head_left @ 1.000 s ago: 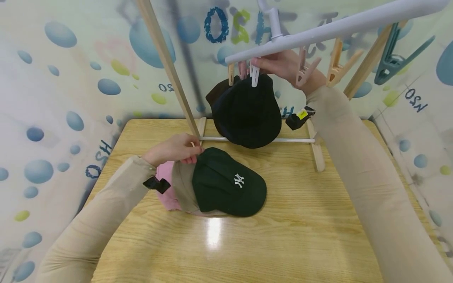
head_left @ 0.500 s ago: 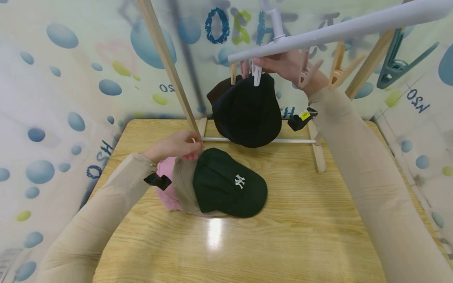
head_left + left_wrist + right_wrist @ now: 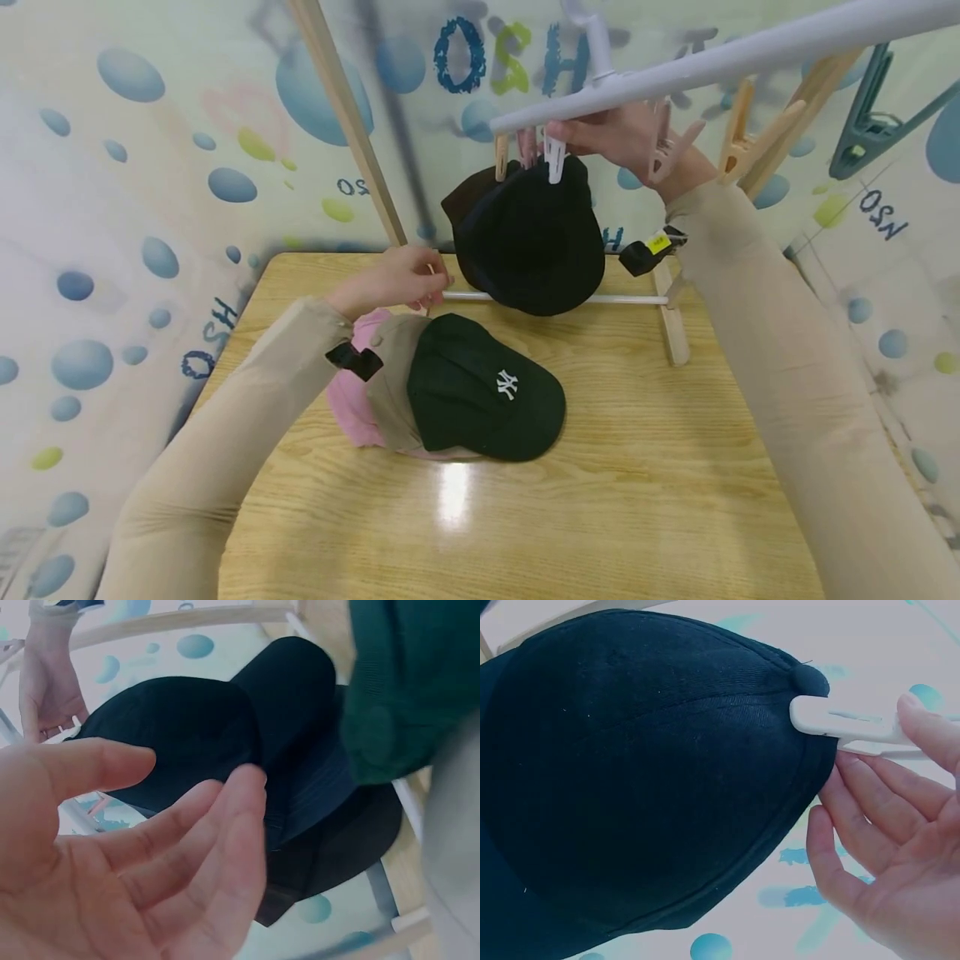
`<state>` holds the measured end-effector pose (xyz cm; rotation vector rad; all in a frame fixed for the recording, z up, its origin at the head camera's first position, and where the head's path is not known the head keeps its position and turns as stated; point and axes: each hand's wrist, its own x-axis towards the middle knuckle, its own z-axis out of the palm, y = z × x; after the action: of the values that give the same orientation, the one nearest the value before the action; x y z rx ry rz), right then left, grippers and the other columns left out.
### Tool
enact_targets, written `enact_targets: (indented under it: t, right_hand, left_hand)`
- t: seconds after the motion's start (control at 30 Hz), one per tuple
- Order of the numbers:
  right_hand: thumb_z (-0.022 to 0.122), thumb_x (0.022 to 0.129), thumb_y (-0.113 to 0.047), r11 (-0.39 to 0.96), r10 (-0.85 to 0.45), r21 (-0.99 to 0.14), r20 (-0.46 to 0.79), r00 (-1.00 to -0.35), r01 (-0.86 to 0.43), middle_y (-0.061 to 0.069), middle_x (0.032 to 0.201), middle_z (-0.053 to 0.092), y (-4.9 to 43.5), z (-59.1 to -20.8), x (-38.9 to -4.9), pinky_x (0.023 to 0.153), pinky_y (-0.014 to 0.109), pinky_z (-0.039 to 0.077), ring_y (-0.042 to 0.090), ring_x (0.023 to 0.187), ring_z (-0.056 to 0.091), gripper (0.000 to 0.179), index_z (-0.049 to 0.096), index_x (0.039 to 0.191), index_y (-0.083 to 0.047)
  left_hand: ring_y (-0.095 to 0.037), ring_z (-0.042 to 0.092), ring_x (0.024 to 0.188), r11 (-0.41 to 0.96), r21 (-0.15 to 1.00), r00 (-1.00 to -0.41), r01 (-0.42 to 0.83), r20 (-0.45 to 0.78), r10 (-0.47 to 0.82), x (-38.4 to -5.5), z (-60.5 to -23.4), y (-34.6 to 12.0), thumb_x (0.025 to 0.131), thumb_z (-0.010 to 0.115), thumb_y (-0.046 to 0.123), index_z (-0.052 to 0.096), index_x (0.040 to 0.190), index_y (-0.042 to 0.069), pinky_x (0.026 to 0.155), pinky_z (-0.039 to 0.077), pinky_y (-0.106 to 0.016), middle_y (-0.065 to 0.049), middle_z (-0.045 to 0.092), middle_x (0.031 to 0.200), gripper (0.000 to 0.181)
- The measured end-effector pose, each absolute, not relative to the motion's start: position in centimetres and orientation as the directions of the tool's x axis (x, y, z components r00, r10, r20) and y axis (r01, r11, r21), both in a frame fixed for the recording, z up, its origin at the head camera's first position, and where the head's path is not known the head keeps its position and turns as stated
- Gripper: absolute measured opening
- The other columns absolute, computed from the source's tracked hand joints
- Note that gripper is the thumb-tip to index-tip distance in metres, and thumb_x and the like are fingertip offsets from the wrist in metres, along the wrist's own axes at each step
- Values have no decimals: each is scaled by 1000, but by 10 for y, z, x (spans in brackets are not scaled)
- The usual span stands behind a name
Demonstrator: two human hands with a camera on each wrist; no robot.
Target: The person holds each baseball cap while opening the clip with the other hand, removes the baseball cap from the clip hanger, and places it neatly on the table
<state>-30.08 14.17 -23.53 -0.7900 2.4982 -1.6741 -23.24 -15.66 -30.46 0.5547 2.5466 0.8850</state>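
Note:
My right hand [image 3: 630,137] pinches a white clothespin [image 3: 555,158] under the white rod, thumb on its near arm and fingers behind. The pin's end overlaps the edge of a black cap [image 3: 536,242], by its top button in the right wrist view. Behind it hang a navy cap [image 3: 319,791] and a dark brown cap [image 3: 337,859]. My left hand [image 3: 390,279] hovers above the table by the frame's left foot, fingers loosely bent and holding nothing. Below it lies a dark green cap [image 3: 457,383] with a white logo, overlapping a beige cap [image 3: 393,383] and a pink cap [image 3: 351,408].
The white rod [image 3: 675,77] crosses at upper right. A tan clothespin [image 3: 501,158] and a pink one [image 3: 528,148] are left of the white pin; orange [image 3: 750,142] and teal [image 3: 873,137] ones hang right. A wooden post [image 3: 348,121] and low white bar [image 3: 630,299] frame the table [image 3: 600,517].
My left hand has lifted off the stacked caps and moved right and back, towards the hanging caps. The right hand keeps its pinch on the white clothespin; the rod and hanging caps shift slightly right in view.

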Motion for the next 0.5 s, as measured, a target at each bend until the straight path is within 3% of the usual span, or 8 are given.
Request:
enact_targets:
  t: [0.2, 0.4, 0.5]
  right_hand:
    - [66, 93, -18, 280, -433, -882, 237, -870, -379, 9, 120, 61, 149, -239, -302, 100, 41, 42, 23, 111, 56, 39, 60, 128, -3]
    - [65, 93, -15, 255, -441, -881, 261, -859, -398, 11, 120, 62, 151, -242, -302, 99, 43, 42, 23, 111, 57, 36, 61, 126, -3]
    - [65, 93, -14, 244, -445, -889, 253, -859, -388, 12, 120, 62, 151, -242, -301, 100, 44, 42, 24, 112, 57, 35, 60, 126, -2]
  left_hand:
    - [-25, 62, 77, 742, 614, -878, 270, -160, 451, -243, -293, -139, 97, 54, 18, 61, 107, 3, 69, 50, -34, -11, 65, 96, 19]
    - [-27, 53, 112, 713, 630, -888, 308, -80, 454, -255, -284, -121, 97, 56, 20, 51, 129, 6, 93, 42, -40, -14, 55, 125, 35]
    - [-27, 50, 118, 694, 641, -885, 329, -46, 463, -260, -281, -112, 97, 58, 19, 46, 133, 6, 97, 40, -39, -14, 51, 130, 40]
